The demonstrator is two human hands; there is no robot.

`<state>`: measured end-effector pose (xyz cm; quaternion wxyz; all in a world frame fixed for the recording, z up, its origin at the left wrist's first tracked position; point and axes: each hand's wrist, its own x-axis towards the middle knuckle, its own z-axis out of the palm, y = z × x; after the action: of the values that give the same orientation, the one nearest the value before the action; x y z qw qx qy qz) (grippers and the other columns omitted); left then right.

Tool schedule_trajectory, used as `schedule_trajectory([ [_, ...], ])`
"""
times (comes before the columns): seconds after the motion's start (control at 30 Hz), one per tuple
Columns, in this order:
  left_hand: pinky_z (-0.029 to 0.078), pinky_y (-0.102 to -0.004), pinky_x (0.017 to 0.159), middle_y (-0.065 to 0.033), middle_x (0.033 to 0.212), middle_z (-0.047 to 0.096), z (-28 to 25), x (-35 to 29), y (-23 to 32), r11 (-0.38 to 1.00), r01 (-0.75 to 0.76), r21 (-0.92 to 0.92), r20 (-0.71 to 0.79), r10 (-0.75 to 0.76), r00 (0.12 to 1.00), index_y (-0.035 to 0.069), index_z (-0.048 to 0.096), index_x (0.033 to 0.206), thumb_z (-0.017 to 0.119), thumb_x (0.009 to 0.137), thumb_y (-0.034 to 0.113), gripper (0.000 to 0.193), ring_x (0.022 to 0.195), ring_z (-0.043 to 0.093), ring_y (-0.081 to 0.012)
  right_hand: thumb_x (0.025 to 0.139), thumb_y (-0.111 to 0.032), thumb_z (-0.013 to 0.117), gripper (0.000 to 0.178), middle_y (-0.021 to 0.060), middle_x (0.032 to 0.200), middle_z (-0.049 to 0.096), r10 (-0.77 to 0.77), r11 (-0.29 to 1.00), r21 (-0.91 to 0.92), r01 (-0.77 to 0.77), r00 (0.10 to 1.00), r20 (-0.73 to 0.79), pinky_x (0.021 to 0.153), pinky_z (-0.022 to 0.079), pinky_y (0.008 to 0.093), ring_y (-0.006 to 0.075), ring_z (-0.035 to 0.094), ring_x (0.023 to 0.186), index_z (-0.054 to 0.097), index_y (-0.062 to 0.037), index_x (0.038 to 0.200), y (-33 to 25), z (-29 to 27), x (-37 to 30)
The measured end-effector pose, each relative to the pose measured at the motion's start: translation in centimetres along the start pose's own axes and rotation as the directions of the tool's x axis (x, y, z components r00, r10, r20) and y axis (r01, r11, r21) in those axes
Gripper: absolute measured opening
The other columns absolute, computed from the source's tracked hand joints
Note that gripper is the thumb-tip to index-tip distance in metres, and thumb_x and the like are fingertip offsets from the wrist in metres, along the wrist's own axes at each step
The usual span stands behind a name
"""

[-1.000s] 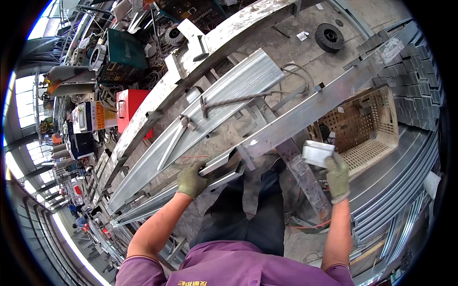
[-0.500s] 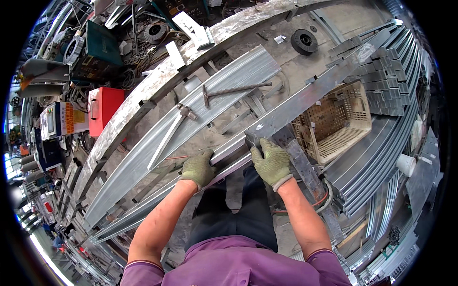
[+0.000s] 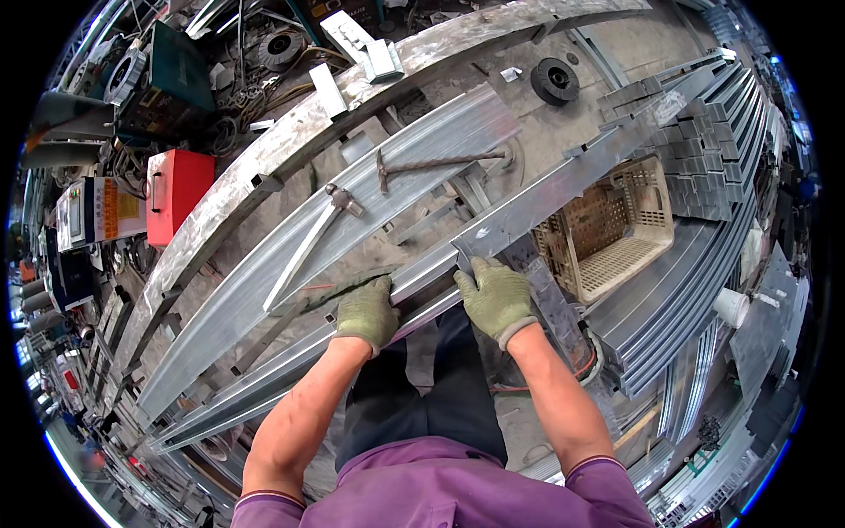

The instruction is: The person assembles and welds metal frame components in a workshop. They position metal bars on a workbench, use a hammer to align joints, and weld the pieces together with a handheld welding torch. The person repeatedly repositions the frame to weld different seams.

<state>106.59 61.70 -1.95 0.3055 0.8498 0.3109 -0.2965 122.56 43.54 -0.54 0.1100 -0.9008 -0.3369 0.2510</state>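
Note:
A long galvanized steel channel (image 3: pixel 428 271) runs diagonally in front of me, open side up. My left hand (image 3: pixel 368 315), in an olive work glove, is closed over its near part, the fingers hidden inside the channel. My right hand (image 3: pixel 495 299), gloved alike, grips a small grey metal plate (image 3: pixel 463 256) that stands crosswise in the channel. Beyond them, on a wider steel channel (image 3: pixel 422 141), lie a hammer (image 3: pixel 345 202) with a pale straight handle and a second hammer (image 3: pixel 440 165) with a twisted rod handle.
A beige plastic crate (image 3: pixel 616 238) stands at the right, beside stacked short metal pieces (image 3: pixel 695 163) and long nested profiles (image 3: pixel 682 299). A curved-looking beam (image 3: pixel 238 172) crosses the far side. Beyond it are a red box (image 3: pixel 180 198) and cables. A black wire spool (image 3: pixel 555 81) lies farther back.
The small plate in my right hand has tipped and gone lower into the channel, its face now less visible. My right hand has shifted slightly left; my left hand keeps its place on the channel.

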Motion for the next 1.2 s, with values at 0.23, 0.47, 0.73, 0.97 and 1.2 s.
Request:
schedule_trajectory([
  [0.23, 0.054, -0.0523, 0.100, -0.0193, 0.126, 0.073, 0.5, -0.1, -0.3, 0.999, -0.049, 0.004, -0.072, 0.049, 0.996, 0.007, 0.066, 0.132, 0.077, 0.089, 0.022, 0.047, 0.117, 0.069, -0.0419, 0.105, -0.041, 0.058, 0.040, 0.0210, 0.104, 0.076, 0.013, 0.996, -0.093, -0.009, 0.999, 0.051, 0.083, 0.056, 0.0563, 0.0424, 0.073, 0.095, 0.070, -0.0049, 0.116, -0.3, 0.2, 0.4],
  [0.47, 0.056, -0.0524, 0.097, -0.0170, 0.128, 0.072, 0.4, -0.8, -0.1, 0.998, -0.055, 0.003, -0.082, 0.056, 0.995, 0.007, 0.066, 0.126, 0.078, 0.087, 0.022, 0.044, 0.116, 0.070, -0.0411, 0.103, -0.036, 0.062, 0.045, 0.0264, 0.108, 0.075, 0.024, 0.999, 0.036, -0.027, 0.996, 0.082, 0.089, 0.055, 0.0554, 0.0454, 0.072, 0.102, 0.070, 0.0016, 0.126, 0.1, 0.2, 0.1],
  [0.73, 0.056, -0.0532, 0.094, -0.0177, 0.123, 0.073, 0.5, 0.0, -0.3, 0.996, -0.086, -0.009, -0.078, 0.085, 0.993, 0.008, 0.066, 0.125, 0.079, 0.085, 0.022, 0.044, 0.111, 0.071, -0.0421, 0.102, -0.036, 0.065, 0.049, 0.0246, 0.117, 0.075, 0.025, 0.964, 0.265, -0.018, 0.999, -0.026, 0.099, 0.054, 0.0533, 0.0442, 0.070, 0.111, 0.070, 0.0030, 0.131, 1.2, 1.3, 0.0],
  [0.97, 0.055, -0.0544, 0.096, -0.0215, 0.118, 0.074, 1.0, -0.2, 0.4, 1.000, -0.020, -0.006, -0.144, 0.019, 0.989, 0.009, 0.069, 0.129, 0.079, 0.083, 0.022, 0.049, 0.110, 0.070, -0.0433, 0.104, -0.032, 0.063, 0.046, 0.0259, 0.120, 0.075, -0.066, 0.935, 0.341, 0.095, 0.993, -0.096, 0.102, 0.054, 0.0520, 0.0446, 0.070, 0.114, 0.070, 0.0054, 0.131, 2.2, 1.7, -0.2],
  [1.2, 0.054, -0.0487, 0.101, -0.0144, 0.132, 0.069, 1.4, -0.8, 0.6, 0.997, -0.038, 0.065, -0.151, 0.048, 0.987, 0.007, 0.061, 0.134, 0.083, 0.083, 0.026, 0.059, 0.124, 0.067, -0.0342, 0.104, -0.031, 0.062, 0.044, 0.0268, 0.111, 0.076, -0.066, 0.973, 0.220, 0.070, 0.998, -0.025, 0.089, 0.058, 0.0538, 0.0459, 0.073, 0.100, 0.071, 0.0053, 0.126, 1.6, 0.8, 0.1],
])
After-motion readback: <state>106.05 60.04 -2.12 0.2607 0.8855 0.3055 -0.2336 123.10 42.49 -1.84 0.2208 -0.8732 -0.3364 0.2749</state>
